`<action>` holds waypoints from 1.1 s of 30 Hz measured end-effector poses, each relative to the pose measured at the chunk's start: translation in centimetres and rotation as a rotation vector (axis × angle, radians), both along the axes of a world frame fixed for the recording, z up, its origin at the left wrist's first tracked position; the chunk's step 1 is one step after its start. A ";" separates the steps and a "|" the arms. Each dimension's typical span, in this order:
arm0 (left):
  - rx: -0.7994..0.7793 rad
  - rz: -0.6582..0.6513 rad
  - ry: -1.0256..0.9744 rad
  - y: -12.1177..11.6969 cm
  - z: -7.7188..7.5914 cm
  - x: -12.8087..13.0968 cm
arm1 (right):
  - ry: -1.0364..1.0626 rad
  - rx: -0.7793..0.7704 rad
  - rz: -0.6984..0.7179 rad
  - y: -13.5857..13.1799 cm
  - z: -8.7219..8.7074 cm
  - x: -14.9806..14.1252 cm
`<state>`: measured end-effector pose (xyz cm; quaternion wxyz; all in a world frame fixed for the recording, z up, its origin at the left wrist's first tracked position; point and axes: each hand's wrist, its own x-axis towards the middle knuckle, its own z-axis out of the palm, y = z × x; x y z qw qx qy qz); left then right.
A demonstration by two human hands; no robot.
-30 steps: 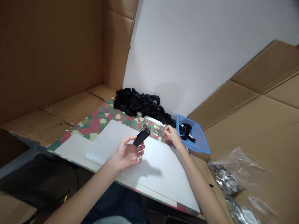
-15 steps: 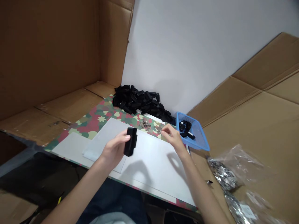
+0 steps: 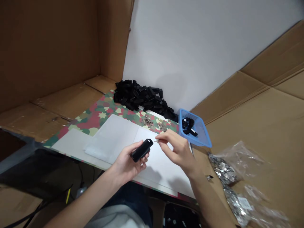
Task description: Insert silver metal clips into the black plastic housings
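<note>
View: head, looking down at both hands over the work surface.

Left hand (image 3: 125,166): holding a black block (image 3: 142,150), fingers curled around it from below.

Right hand (image 3: 178,152): thumb and forefinger pinched narrow on a pale sliver (image 3: 156,141), other fingers loosely curled.

Block position: above the white sheets (image 3: 114,139), long axis running lower left to upper right; its upper end points toward the right fingertips, near but not touching.

Nearer hand: left, holding it; right just beside.

Around: pile of black blocks (image 3: 140,95) beyond a camouflage mat (image 3: 95,115); small heaps of metal bits (image 3: 147,121) on the mat; blue mesh basket (image 3: 201,129) at right, black blocks inside; clear bag of silver pieces (image 3: 223,167) on cardboard (image 3: 249,126).

Hidden: block's underside behind the left fingers; sliver too small to identify.
</note>
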<state>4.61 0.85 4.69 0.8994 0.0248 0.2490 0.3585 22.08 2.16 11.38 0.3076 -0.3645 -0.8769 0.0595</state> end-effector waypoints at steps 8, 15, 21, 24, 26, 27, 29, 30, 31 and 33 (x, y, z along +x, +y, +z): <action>-0.031 -0.037 0.021 -0.7 -0.7 0.3 | -0.292 0.062 0.035 -0.2 -0.6 -0.5; -0.033 -0.062 0.041 -0.8 -0.9 0.5 | -0.355 0.005 0.054 -0.1 -0.4 -0.5; 0.077 -0.153 0.107 -0.9 -1.3 0.1 | -0.318 -0.257 0.063 0.7 0.6 1.9; 0.211 -0.184 0.176 -0.9 -1.9 0.0 | -0.293 -0.365 0.176 0.6 -0.1 2.1; 0.331 -0.166 0.248 -0.9 -2.2 0.0 | -0.246 -0.344 0.220 0.3 -1.1 1.9; 0.402 -0.153 0.287 -0.8 -2.2 -0.1 | -0.225 -0.318 0.232 0.1 -1.6 1.8; 0.553 -0.141 0.362 -0.5 -2.1 -0.4 | -0.197 -0.267 0.245 -0.4 -2.6 1.7; 0.625 -0.151 0.396 -0.3 -1.9 -0.6 | -0.195 -0.249 0.246 -0.6 -2.9 1.6; 0.691 -0.166 0.430 -0.2 -1.7 -0.7 | -0.200 -0.236 0.242 -0.8 -3.2 1.6; 0.795 -0.192 0.495 0.1 -1.2 -1.0 | -0.220 -0.212 0.228 -1.3 -3.6 1.6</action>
